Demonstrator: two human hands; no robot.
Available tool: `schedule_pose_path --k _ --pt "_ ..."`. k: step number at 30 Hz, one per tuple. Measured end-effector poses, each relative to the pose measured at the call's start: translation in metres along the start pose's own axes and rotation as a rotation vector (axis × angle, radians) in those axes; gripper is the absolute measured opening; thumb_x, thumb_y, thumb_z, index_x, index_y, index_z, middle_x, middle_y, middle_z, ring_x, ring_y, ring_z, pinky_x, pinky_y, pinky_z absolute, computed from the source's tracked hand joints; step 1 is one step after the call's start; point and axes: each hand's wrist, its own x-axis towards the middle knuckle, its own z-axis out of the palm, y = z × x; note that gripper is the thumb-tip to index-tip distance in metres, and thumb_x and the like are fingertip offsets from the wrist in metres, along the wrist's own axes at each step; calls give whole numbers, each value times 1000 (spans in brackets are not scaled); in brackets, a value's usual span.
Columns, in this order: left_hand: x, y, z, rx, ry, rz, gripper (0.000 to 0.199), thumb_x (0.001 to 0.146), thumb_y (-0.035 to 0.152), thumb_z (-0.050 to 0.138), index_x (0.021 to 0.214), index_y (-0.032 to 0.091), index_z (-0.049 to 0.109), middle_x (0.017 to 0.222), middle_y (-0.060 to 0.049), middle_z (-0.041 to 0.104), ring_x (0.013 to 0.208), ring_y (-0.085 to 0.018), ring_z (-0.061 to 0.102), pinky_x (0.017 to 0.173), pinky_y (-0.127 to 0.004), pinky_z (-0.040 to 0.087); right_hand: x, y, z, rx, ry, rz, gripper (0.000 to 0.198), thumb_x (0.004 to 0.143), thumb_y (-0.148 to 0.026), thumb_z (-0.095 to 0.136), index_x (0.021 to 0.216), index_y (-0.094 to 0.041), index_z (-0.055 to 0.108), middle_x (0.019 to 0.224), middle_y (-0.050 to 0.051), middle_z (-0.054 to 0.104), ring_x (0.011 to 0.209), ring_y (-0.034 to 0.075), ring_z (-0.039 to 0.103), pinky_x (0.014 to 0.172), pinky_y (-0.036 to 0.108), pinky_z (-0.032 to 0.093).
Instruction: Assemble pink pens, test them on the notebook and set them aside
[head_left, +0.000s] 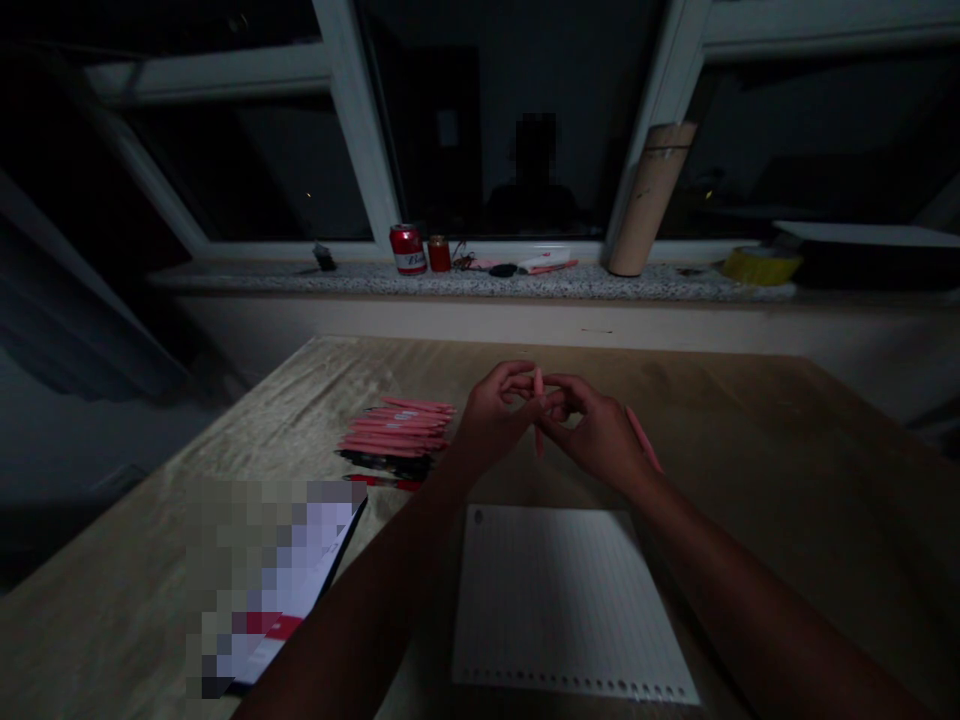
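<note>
A pink pen (538, 384) is held upright between my two hands, above the far side of a lined notepad (562, 590). My left hand (501, 405) closes its fingers on the pen from the left. From the right, the fingertips of my right hand (589, 415) pinch the same pen. Beside my right wrist lies another pink pen (643, 440) on the table. A pile of pink pens (397, 428) rests left of my left hand, with black pens (386, 464) and a red pen (382, 482) along its near side.
A lit phone or tablet (300, 570), partly blurred out, lies left of my left forearm on the cloth-covered table (247, 440). On the stone windowsill behind are a red can (407, 250), a small red jar (439, 254), a cardboard tube (651, 200) and yellow tape (761, 266).
</note>
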Motion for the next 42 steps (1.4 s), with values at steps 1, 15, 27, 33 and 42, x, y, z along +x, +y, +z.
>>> schedule_pose_path --k 1,15,27,33,42 --pt "0 -1 0 15 17 -2 41 70 25 67 107 14 53 90 -8 65 85 -15 59 76 -27 43 0 1 0 -7 2 -1 37 72 -24 64 108 -17 57 75 3 68 63 13 60 61 25 47" --pt "-1 9 0 -102 -8 -102 51 70 26 66 114 14 45 81 -5 67 73 -13 61 71 -25 45 -1 4 1 71 -30 30 39 76 -26 62 113 -19 53 72 2 67 61 14 62 61 26 48" --pt "0 2 1 3 58 -44 50 65 21 71 109 15 48 84 -4 66 78 -13 59 78 -27 41 -1 5 2 113 -28 33 48 75 -29 63 119 -18 49 70 2 67 60 14 61 60 26 47" --pt "1 2 1 -87 72 -108 53 60 20 73 106 15 47 73 -1 63 68 -12 60 70 -27 46 -2 5 2 102 -29 35 49 74 -29 64 119 -18 50 69 2 67 60 15 62 60 27 47" --pt "-1 4 1 -191 37 -106 46 63 19 71 100 18 44 72 0 62 64 -12 61 63 -24 48 -1 3 0 121 -48 61 48 73 -24 64 119 -18 49 70 1 68 60 14 62 61 26 47"
